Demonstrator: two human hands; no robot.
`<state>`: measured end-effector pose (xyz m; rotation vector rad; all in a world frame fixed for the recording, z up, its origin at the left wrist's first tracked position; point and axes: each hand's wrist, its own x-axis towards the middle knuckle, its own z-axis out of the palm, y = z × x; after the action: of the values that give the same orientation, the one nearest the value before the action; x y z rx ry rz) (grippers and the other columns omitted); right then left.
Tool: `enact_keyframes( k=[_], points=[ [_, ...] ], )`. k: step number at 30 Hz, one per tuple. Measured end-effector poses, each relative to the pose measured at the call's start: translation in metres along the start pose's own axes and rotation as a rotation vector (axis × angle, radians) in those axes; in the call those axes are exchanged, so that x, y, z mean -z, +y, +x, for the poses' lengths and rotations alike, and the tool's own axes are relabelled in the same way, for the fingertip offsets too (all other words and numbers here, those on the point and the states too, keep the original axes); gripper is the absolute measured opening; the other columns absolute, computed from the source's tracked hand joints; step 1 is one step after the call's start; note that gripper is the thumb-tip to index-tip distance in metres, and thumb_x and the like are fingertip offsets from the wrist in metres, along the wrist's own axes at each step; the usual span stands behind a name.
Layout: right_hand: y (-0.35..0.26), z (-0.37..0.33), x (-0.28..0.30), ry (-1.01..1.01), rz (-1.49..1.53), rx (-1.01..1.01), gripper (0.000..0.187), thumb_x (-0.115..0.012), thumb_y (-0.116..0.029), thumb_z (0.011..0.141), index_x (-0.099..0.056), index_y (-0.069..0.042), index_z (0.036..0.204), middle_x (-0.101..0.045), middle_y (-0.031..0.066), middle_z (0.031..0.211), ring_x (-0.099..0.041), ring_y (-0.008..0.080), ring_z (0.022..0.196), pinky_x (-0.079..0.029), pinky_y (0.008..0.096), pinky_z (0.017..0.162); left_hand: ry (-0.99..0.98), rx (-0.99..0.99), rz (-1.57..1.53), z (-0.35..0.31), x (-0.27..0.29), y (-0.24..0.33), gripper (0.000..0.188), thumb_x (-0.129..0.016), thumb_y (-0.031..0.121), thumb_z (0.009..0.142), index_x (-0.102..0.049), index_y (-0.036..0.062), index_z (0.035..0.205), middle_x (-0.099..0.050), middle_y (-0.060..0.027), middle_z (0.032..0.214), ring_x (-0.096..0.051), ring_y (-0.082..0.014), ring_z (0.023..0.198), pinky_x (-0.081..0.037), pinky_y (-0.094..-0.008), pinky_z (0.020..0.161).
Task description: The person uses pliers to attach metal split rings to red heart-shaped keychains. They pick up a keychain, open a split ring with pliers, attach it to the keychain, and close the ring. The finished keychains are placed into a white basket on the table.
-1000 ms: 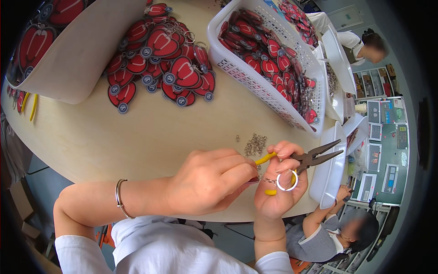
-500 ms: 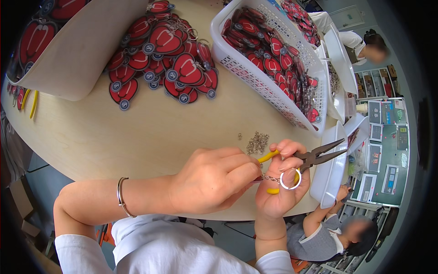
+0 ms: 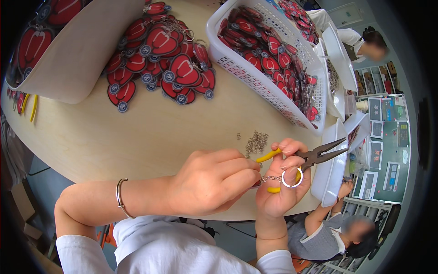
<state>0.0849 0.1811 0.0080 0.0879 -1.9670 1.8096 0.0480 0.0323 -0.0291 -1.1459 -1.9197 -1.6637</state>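
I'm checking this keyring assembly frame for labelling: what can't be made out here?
- Head view: the chain end is hidden under the left hand fingertips.
- The pliers handles are partly covered by the right hand.
- The small rings on the table are too small to count.
- The basket is cut off by the top edge.

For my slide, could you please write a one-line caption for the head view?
Right hand holds yellow-handled pliers and a key ring; left hand pinches its chain.
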Motion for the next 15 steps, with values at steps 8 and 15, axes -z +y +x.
enact_keyframes(
  k=[8, 15],
  points=[
    [-0.0008, -0.0003, -0.0003, -0.015, -0.021, 0.003, 0.031, -0.064, -0.032, 0.089, -0.057, -0.006, 0.074, -0.050, 0.0100, 0.103, -0.047, 0.0251, 0.101, -0.037, 0.0412, 0.092, 0.001, -0.036, 0.007, 0.0008, -0.0002, -0.0008, 0.026, -0.074, -0.001, 0.061, -0.062, 0.0011, 0.084, -0.068, -0.0092, 0.089, -0.064, -0.0203, 0.069, -0.049, -0.0283, 0.047],
    [-0.0017, -0.0014, -0.0004, -0.023, -0.032, 0.006, 0.031, -0.063, -0.032, 0.090, -0.057, -0.006, 0.074, -0.050, 0.0098, 0.103, -0.047, 0.0252, 0.101, -0.037, 0.0415, 0.092, -0.003, -0.049, -0.002, 0.0010, -0.0005, -0.0004, 0.026, -0.073, -0.001, 0.061, -0.062, 0.0004, 0.084, -0.068, -0.0094, 0.090, -0.064, -0.0206, 0.069, -0.049, -0.0279, 0.047]
  ],
)
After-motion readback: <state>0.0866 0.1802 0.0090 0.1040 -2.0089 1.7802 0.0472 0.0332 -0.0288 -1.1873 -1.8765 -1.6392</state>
